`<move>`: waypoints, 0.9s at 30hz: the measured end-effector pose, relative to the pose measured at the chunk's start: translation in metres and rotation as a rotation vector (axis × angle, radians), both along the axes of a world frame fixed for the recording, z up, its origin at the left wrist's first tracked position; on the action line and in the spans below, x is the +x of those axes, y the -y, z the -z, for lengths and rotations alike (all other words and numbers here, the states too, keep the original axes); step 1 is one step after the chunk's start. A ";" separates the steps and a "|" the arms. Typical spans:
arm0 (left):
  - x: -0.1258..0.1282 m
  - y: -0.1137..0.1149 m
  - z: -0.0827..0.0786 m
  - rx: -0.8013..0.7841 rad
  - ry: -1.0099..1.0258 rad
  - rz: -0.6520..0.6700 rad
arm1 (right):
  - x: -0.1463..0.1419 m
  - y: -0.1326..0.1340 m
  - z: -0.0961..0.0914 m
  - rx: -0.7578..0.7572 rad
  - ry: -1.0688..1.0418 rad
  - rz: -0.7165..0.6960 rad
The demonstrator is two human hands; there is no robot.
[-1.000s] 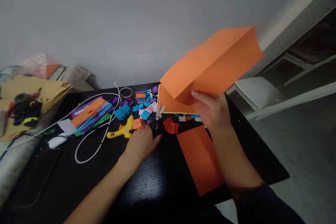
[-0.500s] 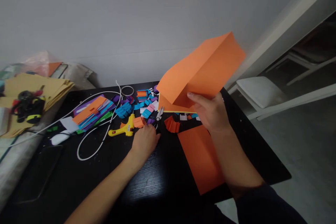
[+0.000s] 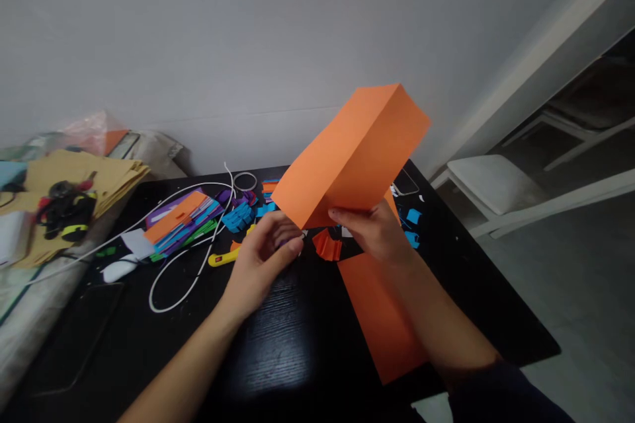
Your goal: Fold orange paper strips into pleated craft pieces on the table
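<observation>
My right hand (image 3: 373, 235) pinches the lower edge of a large folded orange paper sheet (image 3: 352, 158) and holds it up, tilted, above the black table (image 3: 278, 350). My left hand (image 3: 258, 264) is raised just under the sheet's lower left corner. Its fingers are curled, and I cannot make out what they hold. A second flat orange sheet (image 3: 381, 317) lies on the table below my right forearm. A small pleated orange piece (image 3: 327, 244) sits between my hands.
A yellow glue gun (image 3: 223, 256), a looped white cable (image 3: 183, 277), a stack of coloured paper strips (image 3: 181, 218) and blue cut pieces (image 3: 238, 215) litter the table's back. Brown envelopes (image 3: 74, 178) lie far left. A white chair (image 3: 491, 182) stands right.
My right hand brought the orange sheet down and leftward, toward me. My left hand lifted off the table near the scissors and rose to the sheet's lower corner.
</observation>
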State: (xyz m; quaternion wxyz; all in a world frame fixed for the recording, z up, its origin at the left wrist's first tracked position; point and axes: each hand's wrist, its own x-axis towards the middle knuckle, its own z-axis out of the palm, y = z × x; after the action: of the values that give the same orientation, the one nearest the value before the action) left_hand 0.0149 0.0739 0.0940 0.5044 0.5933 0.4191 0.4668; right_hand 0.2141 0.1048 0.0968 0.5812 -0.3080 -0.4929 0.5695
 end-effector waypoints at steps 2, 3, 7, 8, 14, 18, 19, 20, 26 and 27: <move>0.000 0.001 0.000 -0.020 0.225 -0.091 | -0.010 0.004 0.006 -0.006 -0.034 -0.009; -0.001 0.000 0.001 -0.021 0.285 -0.129 | -0.014 0.006 0.008 -0.020 -0.037 -0.023; -0.013 -0.007 0.002 0.004 0.357 -0.182 | -0.014 0.009 0.003 -0.042 0.006 -0.118; -0.019 -0.009 0.000 0.017 0.344 -0.186 | -0.008 0.006 -0.002 -0.030 0.006 -0.122; -0.056 -0.021 -0.011 0.049 0.124 -0.230 | 0.044 -0.014 -0.027 -0.114 0.000 0.107; -0.059 -0.021 -0.012 0.067 0.063 -0.246 | 0.053 -0.015 -0.024 -0.164 0.186 0.024; -0.057 -0.020 -0.013 0.066 0.057 -0.248 | 0.051 -0.014 -0.023 -0.144 0.212 0.019; -0.054 -0.019 -0.014 0.062 0.049 -0.246 | 0.049 -0.013 -0.023 -0.117 0.226 0.019; -0.048 -0.016 -0.021 0.073 -0.032 -0.251 | 0.041 -0.007 -0.025 -0.042 0.261 0.017; -0.050 -0.016 -0.021 0.072 -0.045 -0.269 | 0.041 -0.007 -0.025 -0.033 0.263 0.029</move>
State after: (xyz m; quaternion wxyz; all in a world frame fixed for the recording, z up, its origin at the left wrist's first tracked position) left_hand -0.0353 0.0896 0.1150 0.4059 0.5599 0.4891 0.5315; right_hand 0.2552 0.1114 0.1221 0.5146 -0.3966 -0.5508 0.5239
